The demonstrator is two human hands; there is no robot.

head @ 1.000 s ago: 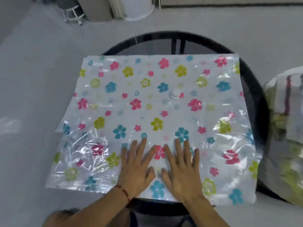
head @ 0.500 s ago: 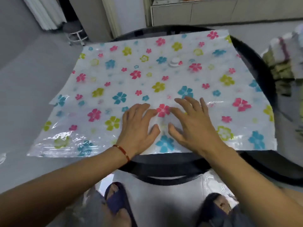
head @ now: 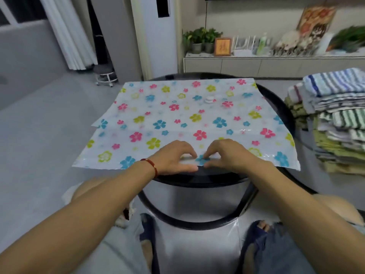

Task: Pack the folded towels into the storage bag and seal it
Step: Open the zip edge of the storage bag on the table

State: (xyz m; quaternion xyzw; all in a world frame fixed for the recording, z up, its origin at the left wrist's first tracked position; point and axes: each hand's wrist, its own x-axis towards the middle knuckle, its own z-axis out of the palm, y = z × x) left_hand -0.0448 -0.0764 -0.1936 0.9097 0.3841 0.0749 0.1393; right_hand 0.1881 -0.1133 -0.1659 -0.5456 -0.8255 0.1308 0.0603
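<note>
- On the round black counter, the flower-printed storage bag is lying flat and empty, its near edge hanging just over the counter's rim and its left side jutting past the counter.
- A white round valve cap is sitting on the bag's top face, toward the far side.
- At the middle of the bag's near edge, the left hand is curling its fingers down onto the plastic, thumb at the edge, pinching the bag's lip.
- The right hand is mirroring it just beside, its fingers bent and pinching the same edge; the two hands' fingertips are almost meeting over a blue flower.
- A red cord bracelet is circling the left wrist.
- To the right of the counter, well apart from the bag, a tall stack of folded striped towels is waiting, none of them in the bag yet.
- Below the counter, the person's feet in dark slippers are resting on the grey floor.
- Across the room, a low cabinet is carrying potted plants and a small framed picture.
</note>
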